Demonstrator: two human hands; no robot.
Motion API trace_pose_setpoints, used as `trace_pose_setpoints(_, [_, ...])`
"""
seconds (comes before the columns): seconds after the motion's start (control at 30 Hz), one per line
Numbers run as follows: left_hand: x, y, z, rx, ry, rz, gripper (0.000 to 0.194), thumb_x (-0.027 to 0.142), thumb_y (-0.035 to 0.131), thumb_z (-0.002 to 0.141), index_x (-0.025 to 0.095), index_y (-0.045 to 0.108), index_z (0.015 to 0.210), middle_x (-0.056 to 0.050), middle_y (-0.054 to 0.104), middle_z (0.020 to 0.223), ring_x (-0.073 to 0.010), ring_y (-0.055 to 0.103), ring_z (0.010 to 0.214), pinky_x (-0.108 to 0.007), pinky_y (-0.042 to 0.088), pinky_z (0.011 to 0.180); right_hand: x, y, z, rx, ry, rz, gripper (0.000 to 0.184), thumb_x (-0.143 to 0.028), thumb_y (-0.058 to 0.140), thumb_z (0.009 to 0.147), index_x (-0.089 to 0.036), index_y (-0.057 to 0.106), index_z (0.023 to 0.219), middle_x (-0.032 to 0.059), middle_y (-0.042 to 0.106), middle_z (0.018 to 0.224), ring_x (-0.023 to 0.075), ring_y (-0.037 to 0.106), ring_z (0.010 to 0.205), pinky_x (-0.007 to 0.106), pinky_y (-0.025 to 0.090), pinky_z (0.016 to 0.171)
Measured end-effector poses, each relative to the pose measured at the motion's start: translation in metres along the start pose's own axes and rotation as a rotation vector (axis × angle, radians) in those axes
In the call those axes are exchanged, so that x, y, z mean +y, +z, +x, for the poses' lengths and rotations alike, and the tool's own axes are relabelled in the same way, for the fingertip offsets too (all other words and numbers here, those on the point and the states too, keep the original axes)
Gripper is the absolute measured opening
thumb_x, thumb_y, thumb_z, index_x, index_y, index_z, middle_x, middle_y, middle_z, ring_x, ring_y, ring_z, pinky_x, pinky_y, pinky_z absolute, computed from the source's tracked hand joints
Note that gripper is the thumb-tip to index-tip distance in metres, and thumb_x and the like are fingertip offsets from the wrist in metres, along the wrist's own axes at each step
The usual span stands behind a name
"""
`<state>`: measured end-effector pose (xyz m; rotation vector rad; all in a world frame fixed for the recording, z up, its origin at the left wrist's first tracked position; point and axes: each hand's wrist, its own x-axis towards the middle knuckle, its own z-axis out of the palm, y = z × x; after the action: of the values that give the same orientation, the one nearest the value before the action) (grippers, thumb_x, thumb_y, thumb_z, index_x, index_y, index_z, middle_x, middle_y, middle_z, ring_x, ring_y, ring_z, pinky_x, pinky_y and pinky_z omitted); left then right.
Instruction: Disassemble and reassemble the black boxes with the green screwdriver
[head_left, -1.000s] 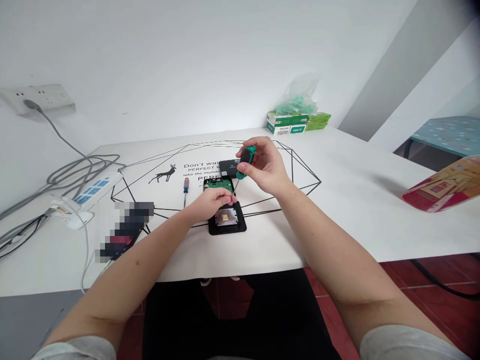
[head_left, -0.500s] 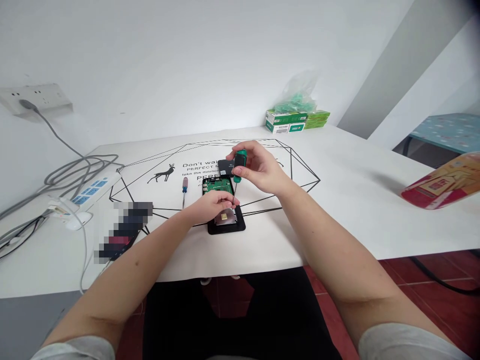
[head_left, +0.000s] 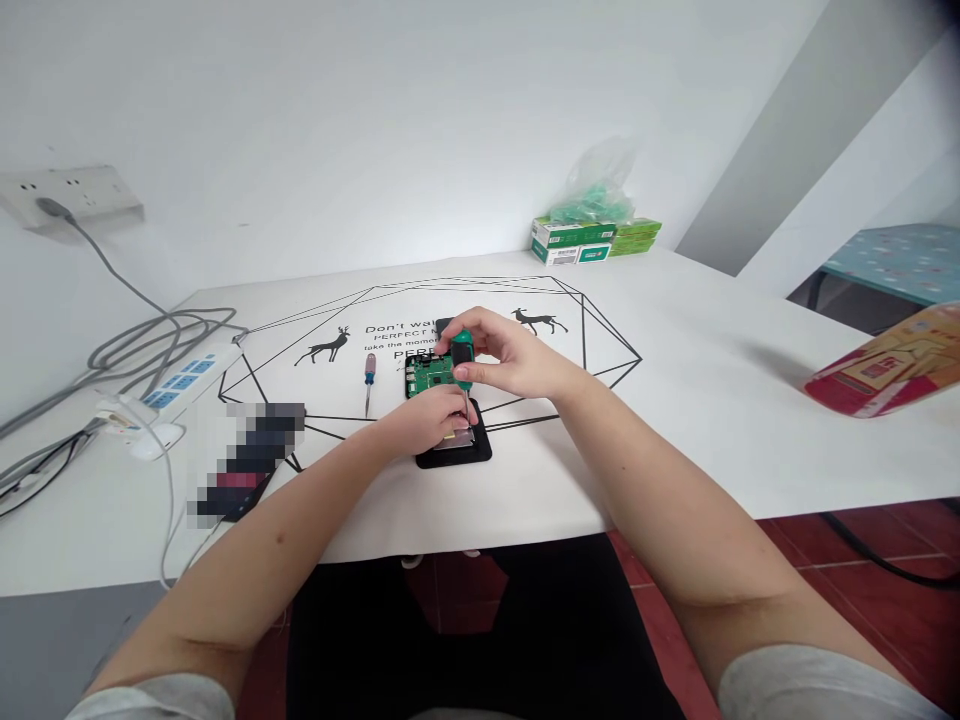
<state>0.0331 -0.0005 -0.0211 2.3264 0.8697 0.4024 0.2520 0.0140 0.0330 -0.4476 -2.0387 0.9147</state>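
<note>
My right hand (head_left: pixel 510 352) is closed around the green-and-black handle of a screwdriver (head_left: pixel 465 360), held nearly upright with its shaft pointing down. My left hand (head_left: pixel 429 418) has its fingers pinched together by the lower shaft and tip; whether they grip the shaft or a small part there is hidden. Beneath both hands lies an opened black case (head_left: pixel 480 450) with a silvery metal plate (head_left: pixel 454 441) at its near end. A green circuit board (head_left: pixel 427 376) shows beyond my left hand. A black piece (head_left: pixel 445 325) is partly covered behind my right fingers.
A second screwdriver (head_left: pixel 370 372) lies left of the case. Further left are a pixelated dark object (head_left: pixel 259 455), a power strip (head_left: pixel 184 385) and coiled grey cables (head_left: pixel 161 335). Green-and-white boxes (head_left: pixel 574 240) stand at the wall. A red-and-yellow package (head_left: pixel 877 370) is at the right.
My right hand has lowered the screwdriver and shifted slightly left. The left hand has come down a little over the metal plate. The case stays in place.
</note>
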Motion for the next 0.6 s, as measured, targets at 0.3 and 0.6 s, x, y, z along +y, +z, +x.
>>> trace_pose_setpoints(0.3, [0.0003, -0.0019, -0.0025, -0.040, -0.011, 0.012, 0.022, 0.022, 0.057, 0.104, 0.023, 0.079, 0.108, -0.009, 0.073, 0.121, -0.0280, 0.066, 0.122, -0.045, 0.053, 0.112, -0.0048, -0.0059, -0.0011, -0.007, -0.055, 0.069, 0.028, -0.024, 0.072, 0.096, -0.023, 0.076, 0.124, 0.0079, 0.080, 0.111, 0.0229, 0.080, 0.106, 0.037, 0.066, 0.083])
trace_pose_setpoints(0.6, [0.0007, -0.0023, -0.0038, -0.079, -0.004, 0.019, 0.023, 0.020, 0.057, 0.103, 0.023, 0.079, 0.109, -0.010, 0.072, 0.122, -0.0290, 0.063, 0.124, -0.044, 0.052, 0.113, -0.0019, -0.0079, -0.0007, 0.015, -0.064, 0.054, 0.028, -0.022, 0.079, 0.092, -0.022, 0.075, 0.120, 0.0065, 0.082, 0.110, 0.0198, 0.079, 0.096, 0.038, 0.066, 0.088])
